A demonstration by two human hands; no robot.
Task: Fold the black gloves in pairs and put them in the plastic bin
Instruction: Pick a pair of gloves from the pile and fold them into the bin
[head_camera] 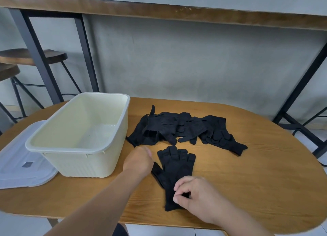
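A black glove (pixel 174 170) lies flat on the wooden table (pixel 256 182), fingers pointing away from me. It may be a stacked pair; I cannot tell. My right hand (pixel 192 191) pinches its cuff at the near end. My left hand (pixel 139 159) hovers just left of the glove's thumb, fingers curled, and I cannot tell whether it holds anything. A pile of several black gloves (pixel 185 129) lies farther back at the table's middle. The cream plastic bin (pixel 85 135) stands empty to the left.
A translucent white lid (pixel 19 163) lies under the bin's left side. Beyond the table stand a grey wall, a black metal frame with a wooden top, and two wooden stools (pixel 26 59) at the far left.
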